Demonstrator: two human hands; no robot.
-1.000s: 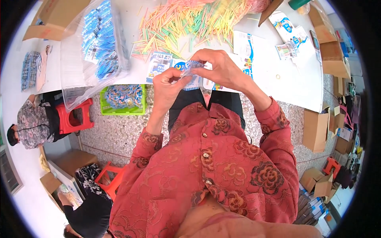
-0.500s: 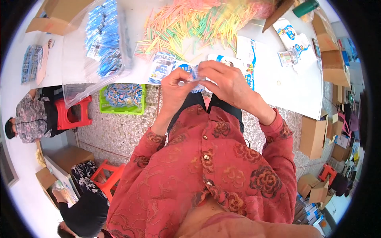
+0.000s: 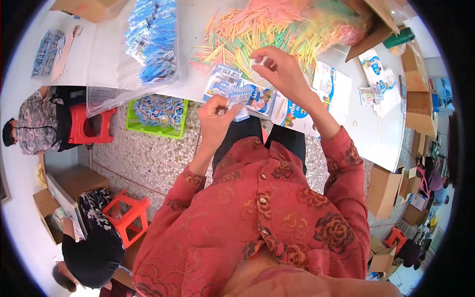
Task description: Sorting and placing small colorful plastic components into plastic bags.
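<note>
My left hand (image 3: 213, 119) is pinching a little blue-and-white packet (image 3: 239, 94), just on my side of the stick heap (image 3: 247, 42). Right hand (image 3: 281, 72) is up by the heap's near edge, fingers curled toward the thumb. There's a pale spot (image 3: 263, 61) between them, but I can't tell if I'm gripping anything. My worry: that film looks flimsy, so pinching too hard could crumple or tear it, and a careless right-hand sweep could scatter the heap.
</note>
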